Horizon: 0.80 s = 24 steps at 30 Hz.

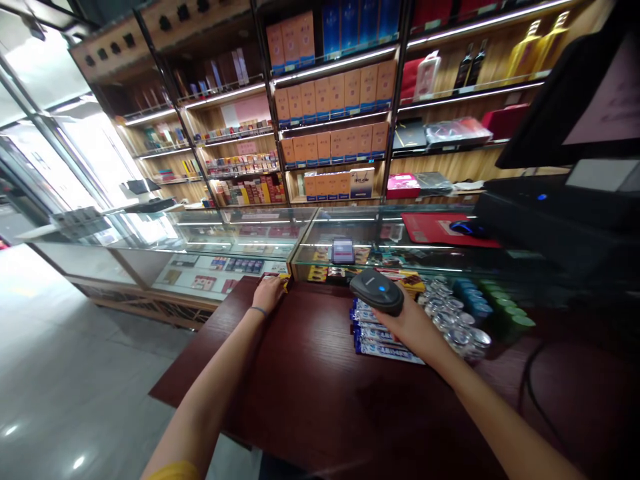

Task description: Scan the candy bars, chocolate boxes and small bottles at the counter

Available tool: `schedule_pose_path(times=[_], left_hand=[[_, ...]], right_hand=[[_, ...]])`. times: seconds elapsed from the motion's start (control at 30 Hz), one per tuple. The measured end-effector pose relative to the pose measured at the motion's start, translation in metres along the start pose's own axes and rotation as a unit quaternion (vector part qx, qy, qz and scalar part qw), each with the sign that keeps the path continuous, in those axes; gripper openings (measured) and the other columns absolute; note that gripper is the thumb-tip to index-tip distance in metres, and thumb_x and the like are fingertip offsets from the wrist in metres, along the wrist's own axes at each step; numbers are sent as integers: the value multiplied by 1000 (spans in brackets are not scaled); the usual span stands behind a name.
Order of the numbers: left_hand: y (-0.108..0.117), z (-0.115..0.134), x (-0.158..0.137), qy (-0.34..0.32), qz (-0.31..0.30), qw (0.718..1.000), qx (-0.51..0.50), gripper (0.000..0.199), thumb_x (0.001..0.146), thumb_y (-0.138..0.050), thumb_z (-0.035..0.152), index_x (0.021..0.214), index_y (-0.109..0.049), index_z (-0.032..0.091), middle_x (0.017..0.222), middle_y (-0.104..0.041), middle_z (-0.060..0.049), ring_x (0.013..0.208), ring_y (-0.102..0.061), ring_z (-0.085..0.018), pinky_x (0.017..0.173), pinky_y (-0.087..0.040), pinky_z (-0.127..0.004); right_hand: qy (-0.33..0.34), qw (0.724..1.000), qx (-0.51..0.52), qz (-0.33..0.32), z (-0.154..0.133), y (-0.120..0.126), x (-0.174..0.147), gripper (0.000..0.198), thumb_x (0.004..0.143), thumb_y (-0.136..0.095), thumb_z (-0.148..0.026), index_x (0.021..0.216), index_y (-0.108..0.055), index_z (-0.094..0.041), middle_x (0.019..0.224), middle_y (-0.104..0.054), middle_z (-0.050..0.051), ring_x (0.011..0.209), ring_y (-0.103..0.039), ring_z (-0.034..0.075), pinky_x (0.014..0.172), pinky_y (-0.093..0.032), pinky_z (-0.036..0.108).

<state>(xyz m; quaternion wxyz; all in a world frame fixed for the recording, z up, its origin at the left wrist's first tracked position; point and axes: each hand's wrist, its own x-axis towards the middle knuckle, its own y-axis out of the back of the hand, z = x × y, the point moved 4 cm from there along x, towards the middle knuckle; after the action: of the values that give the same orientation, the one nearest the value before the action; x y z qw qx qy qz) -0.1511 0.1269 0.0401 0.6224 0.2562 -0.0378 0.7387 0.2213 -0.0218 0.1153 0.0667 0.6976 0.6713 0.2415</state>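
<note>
The right hand (407, 323) has its grip wrapped around a dark scanner (375, 291) (a small blue light glows on its top), holding it over the far part of the table (300, 373), right of its far left corner. Below the scanner and hand, blue-and-white packets (387, 350) lie in a stack on the table. Just to their right stand silver-topped cans (457, 327), with blue cans (470, 299) and green cans (510, 312) farther right.

The left hand (269, 292) reaches to the table's far edge, near the far left corner, its fingers over a small yellow pack (287, 280); I cannot tell how far that grip closes.

Beyond the far edge runs a glass case (240, 230). On its right part lies a red mat (423, 229) with a mouse (467, 228), and a monitor (555, 100) stands near them. Boxes (345, 93) fill the lit shelves behind.
</note>
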Motion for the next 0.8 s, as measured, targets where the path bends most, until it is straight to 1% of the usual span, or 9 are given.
schedule_pose_path(times=[0.1, 0.2, 0.27, 0.33, 0.43, 0.5, 0.63, 0.73, 0.8], left_hand=[[-4, 7, -1, -51, -6, 997, 51, 37, 53, -84, 1, 75, -69, 27, 90, -70, -6, 95, -67, -27, 109, -43, -43], [-10, 16, -5, -78, 7, 994, 73, 37, 57, -87, 8, 85, -70, 26, 106, -69, -9, 111, -64, -29, 114, -39, -45], [-20, 24, -8, -80, 6, 994, 77, 40, 60, -88, 13, 93, -71, 25, 116, -66, -11, 123, -59, -31, 118, -34, -47], [-36, 34, -11, -105, -17, 987, 119, 41, 69, -84, 20, 106, -70, 25, 128, -62, -12, 132, -51, -32, 120, -31, -50], [-71, 58, -18, -193, -46, 952, 233, 39, 87, -68, 28, 125, -63, 23, 139, -55, -14, 137, -46, -33, 118, -33, -54], [-97, 77, -24, -247, -44, 930, 270, 39, 93, -60, 30, 131, -60, 22, 140, -53, -15, 135, -47, -32, 116, -37, -53], [-155, 118, -35, -313, -53, 913, 254, 39, 96, -54, 28, 134, -58, 23, 138, -55, -14, 132, -50, -31, 114, -41, -51], [-199, 143, -44, -338, -81, 910, 226, 39, 96, -55, 25, 135, -57, 24, 137, -56, -14, 132, -50, -30, 113, -42, -50], [-227, 155, -50, -348, -108, 906, 215, 39, 94, -57, 24, 134, -58, 24, 137, -56, -14, 133, -50, -30, 113, -42, -50]], right_hand=[[5, 1000, 5, 8, -4, 7, 0, 52, 79, -67, -39, 126, -51, -24, 76, -69, 1, 60, -66, 21, 50, -48, 31], [-15, 1000, 21, 8, -7, 21, 1, 55, 79, -68, -40, 128, -48, -25, 67, -65, -4, 41, -54, 16, 40, -43, 29], [-23, 999, 25, 8, -10, 35, 1, 52, 79, -69, -42, 125, -49, -26, 60, -60, -6, 36, -50, 15, 37, -40, 27], [-28, 999, 30, 12, -13, 52, 0, 51, 80, -70, -42, 123, -49, -26, 53, -56, -9, 34, -49, 15, 36, -39, 26], [-44, 998, 48, 25, -15, 79, -2, 48, 80, -72, -42, 120, -51, -26, 49, -53, -9, 34, -48, 14, 36, -36, 25], [-46, 997, 59, 31, -16, 96, -5, 45, 79, -72, -42, 117, -52, -26, 49, -52, -10, 35, -46, 14, 36, -35, 24], [-48, 995, 60, 64, -14, 127, -11, 41, 78, -73, -38, 111, -52, -27, 48, -51, -10, 34, -44, 13, 36, -35, 25], [-55, 993, 62, 79, -10, 145, -15, 31, 79, -71, -36, 102, -51, -26, 46, -49, -11, 33, -42, 12, 35, -33, 24], [-57, 993, 66, 80, -8, 155, -18, 27, 80, -70, -35, 98, -51, -26, 46, -49, -11, 33, -42, 11, 35, -33, 24]])
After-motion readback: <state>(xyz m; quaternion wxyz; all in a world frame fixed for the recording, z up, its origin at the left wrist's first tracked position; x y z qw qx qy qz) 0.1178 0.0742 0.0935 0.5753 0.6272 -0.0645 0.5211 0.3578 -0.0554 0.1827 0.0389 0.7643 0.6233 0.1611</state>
